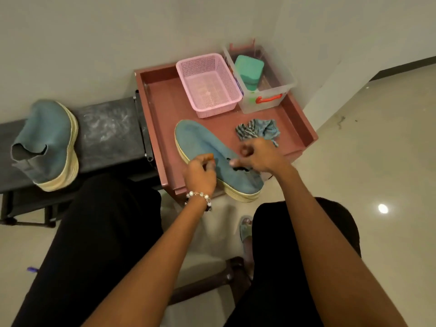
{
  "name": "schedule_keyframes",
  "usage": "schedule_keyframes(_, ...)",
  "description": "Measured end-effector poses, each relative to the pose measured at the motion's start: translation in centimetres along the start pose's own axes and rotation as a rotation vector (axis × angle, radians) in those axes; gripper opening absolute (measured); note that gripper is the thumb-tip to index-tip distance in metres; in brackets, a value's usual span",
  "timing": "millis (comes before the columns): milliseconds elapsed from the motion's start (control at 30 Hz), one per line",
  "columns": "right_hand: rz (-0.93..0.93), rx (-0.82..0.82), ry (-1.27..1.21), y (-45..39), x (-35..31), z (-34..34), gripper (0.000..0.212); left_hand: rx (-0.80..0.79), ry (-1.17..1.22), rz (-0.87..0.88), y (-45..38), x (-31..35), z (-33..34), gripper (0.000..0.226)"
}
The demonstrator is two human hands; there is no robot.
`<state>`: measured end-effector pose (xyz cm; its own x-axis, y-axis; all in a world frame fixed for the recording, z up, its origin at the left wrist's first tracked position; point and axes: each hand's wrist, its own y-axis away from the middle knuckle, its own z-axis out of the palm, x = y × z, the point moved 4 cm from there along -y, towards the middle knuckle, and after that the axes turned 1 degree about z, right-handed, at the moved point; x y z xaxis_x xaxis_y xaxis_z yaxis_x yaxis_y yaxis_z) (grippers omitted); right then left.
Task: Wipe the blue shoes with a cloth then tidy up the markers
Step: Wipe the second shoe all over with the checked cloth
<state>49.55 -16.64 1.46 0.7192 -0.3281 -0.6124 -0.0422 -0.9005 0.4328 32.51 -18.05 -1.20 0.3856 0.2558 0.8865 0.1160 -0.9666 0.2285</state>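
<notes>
Gripping blue shoe (212, 152), both hands.

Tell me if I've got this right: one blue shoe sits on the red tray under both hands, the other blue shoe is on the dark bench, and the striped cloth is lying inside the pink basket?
Not quite. In the head view the striped cloth lies on the red tray itself, in front of the clear box, not inside the pink basket, which looks empty. The rest holds: one blue shoe on the tray, the other blue shoe on the dark bench.

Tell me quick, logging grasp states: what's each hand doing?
Left hand: fingers curled, apparently pinching something small and orange.
Right hand: fingers curled over the blue shoe; grip unclear.
</notes>
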Motion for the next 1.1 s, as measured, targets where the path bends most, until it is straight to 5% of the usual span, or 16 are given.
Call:
schedule_keyframes(133,0.085,0.053,0.183,-0.1,0.6,0.9,0.026,0.001,-0.176,0.011,1.4,1.1,0.7,0.041)
schedule_keyframes(500,-0.063,0.198,0.023,3.8,-3.1,2.2,0.037,-0.147,-0.337,-0.329,1.9,0.0,-1.1,0.116)
schedule_keyframes(700,-0.166,0.3,0.012,8.7,-8.7,2.7,0.026,-0.165,-0.434,-0.242,3.5,2.9,-7.2,0.056)
schedule_keyframes(900,-0.326,0.406,0.103,13.6,-15.6,3.1,0.02,-0.048,-0.657,-0.175,5.2,6.6,-13.7,0.033)
schedule_keyframes(1100,-0.38,0.454,-0.103,15.4,-21.5,5.2,0.032,0.143,-0.704,-0.03,7.0,8.5,-22.9,0.024)
